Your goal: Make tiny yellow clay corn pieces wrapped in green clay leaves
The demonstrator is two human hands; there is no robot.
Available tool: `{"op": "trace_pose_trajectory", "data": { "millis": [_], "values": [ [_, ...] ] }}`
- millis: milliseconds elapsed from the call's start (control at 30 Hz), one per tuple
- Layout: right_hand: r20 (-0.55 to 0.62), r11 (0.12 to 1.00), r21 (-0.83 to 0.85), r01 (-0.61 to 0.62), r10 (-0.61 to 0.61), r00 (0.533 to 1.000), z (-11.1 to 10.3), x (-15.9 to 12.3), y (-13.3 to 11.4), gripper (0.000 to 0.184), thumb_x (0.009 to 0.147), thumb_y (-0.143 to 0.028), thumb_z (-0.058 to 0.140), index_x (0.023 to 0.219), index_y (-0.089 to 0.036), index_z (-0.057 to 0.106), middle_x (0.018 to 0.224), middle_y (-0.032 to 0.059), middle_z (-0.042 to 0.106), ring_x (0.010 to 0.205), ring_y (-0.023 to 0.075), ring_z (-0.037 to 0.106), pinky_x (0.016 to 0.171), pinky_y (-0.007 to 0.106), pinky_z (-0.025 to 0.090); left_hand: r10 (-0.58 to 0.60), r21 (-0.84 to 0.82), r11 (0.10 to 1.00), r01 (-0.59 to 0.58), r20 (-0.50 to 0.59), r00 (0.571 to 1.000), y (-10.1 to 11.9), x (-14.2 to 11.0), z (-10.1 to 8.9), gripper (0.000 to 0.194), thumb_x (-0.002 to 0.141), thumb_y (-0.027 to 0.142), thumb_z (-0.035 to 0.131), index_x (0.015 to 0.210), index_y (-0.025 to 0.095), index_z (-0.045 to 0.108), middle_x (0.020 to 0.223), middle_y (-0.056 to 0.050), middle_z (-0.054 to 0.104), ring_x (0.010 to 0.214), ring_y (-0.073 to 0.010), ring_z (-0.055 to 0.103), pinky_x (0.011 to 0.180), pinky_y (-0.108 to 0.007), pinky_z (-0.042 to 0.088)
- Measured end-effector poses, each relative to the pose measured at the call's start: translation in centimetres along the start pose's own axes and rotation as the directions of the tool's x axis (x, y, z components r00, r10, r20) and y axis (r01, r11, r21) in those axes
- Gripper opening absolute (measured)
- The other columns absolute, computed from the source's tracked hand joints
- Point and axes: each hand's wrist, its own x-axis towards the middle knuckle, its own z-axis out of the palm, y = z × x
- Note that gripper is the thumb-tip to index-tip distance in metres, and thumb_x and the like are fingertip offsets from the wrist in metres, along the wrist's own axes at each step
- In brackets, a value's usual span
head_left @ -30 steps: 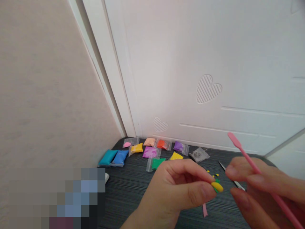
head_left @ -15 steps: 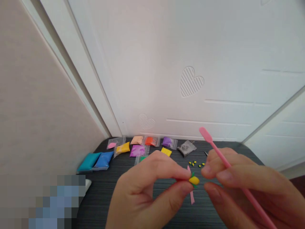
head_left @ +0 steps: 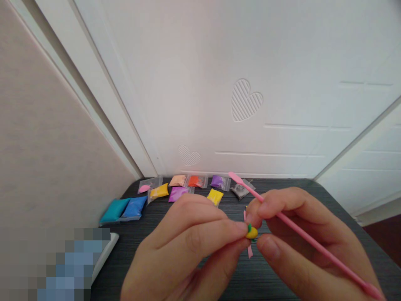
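Between the thumb and forefinger of my left hand (head_left: 184,246) is a small yellow clay piece (head_left: 252,233) with bits of green at its base. My right hand (head_left: 319,225) has a long pink modelling tool (head_left: 313,243) lying across its fingers, the flat paddle end pointing up and left. The thumb and fingertips of that hand are close around the clay piece; I cannot tell whether they touch it. Behind the fingertips, a second pink tool (head_left: 249,251) lies on the dark table, partly hidden.
Bags of coloured clay lie along the back of the dark table (head_left: 134,242), among them a yellow one (head_left: 215,196), a purple one (head_left: 219,182) and a grey one (head_left: 240,190). Blue bags (head_left: 134,207) are at the left. A white panel (head_left: 188,83) stands behind.
My right hand has moved left, closer to the clay piece, and the tool's paddle end has swung left. My left fingers have shifted around the piece. The view has tilted slightly.
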Motion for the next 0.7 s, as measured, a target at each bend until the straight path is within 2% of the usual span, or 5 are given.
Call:
{"op": "trace_pose_trajectory", "data": {
  "millis": [167,300,400,567,700],
  "values": [
    [-0.020,0.997,0.068,-0.045,0.047,0.999,0.45,0.00,-0.03,0.019,0.068,-0.012,0.064,0.080,-0.027,0.060,0.072,-0.0018,0.063,0.064,0.0111,0.061,0.056,0.017,0.051,0.016,0.030,0.999,-0.016,0.020,1.000,0.03,-0.23,-0.10,0.019,0.070,0.023,0.064,0.089,0.027,0.061,0.078,0.002,0.063,0.076,-0.0119,0.058,0.069,-0.025,0.050],
    [-0.018,0.992,0.128,-0.023,0.025,1.000,0.46,0.12,0.07,0.023,0.068,-0.009,0.063,0.081,-0.028,0.059,0.074,-0.0026,0.063,0.065,0.0103,0.061,0.059,0.017,0.052,-0.063,-0.068,0.996,0.063,-0.003,0.998,0.05,-0.19,-0.30,0.023,0.071,0.014,0.062,0.091,0.026,0.061,0.079,0.002,0.063,0.077,-0.0126,0.059,0.073,-0.027,0.049],
    [0.005,0.988,0.154,-0.010,0.009,1.000,0.39,0.10,0.15,0.024,0.068,-0.008,0.062,0.082,-0.028,0.059,0.075,-0.0026,0.063,0.065,0.0106,0.061,0.059,0.018,0.052,-0.118,-0.150,0.981,0.121,0.030,0.993,0.03,0.12,-0.46,0.023,0.069,0.012,0.064,0.087,0.026,0.063,0.077,0.002,0.063,0.075,-0.0128,0.059,0.069,-0.026,0.049],
    [-0.007,0.993,0.106,0.051,-0.051,0.999,0.51,-0.01,0.08,0.026,0.068,-0.007,0.062,0.083,-0.028,0.060,0.078,-0.0019,0.064,0.074,0.0119,0.063,0.065,0.019,0.053,-0.109,-0.184,0.975,0.123,0.083,0.991,-0.07,0.33,-0.46,0.026,0.067,0.012,0.065,0.089,0.025,0.063,0.081,0.001,0.064,0.076,-0.0130,0.060,0.068,-0.024,0.051],
    [-0.013,0.995,0.053,0.082,-0.081,0.997,0.67,-0.02,0.13,0.024,0.068,-0.007,0.062,0.082,-0.026,0.060,0.077,-0.0011,0.064,0.074,0.0128,0.063,0.067,0.021,0.053,-0.115,-0.183,0.975,0.127,0.075,0.991,0.02,0.18,-0.35,0.028,0.067,0.009,0.064,0.090,0.026,0.062,0.082,0.002,0.064,0.077,-0.0128,0.060,0.069,-0.023,0.051]
  ]
}}
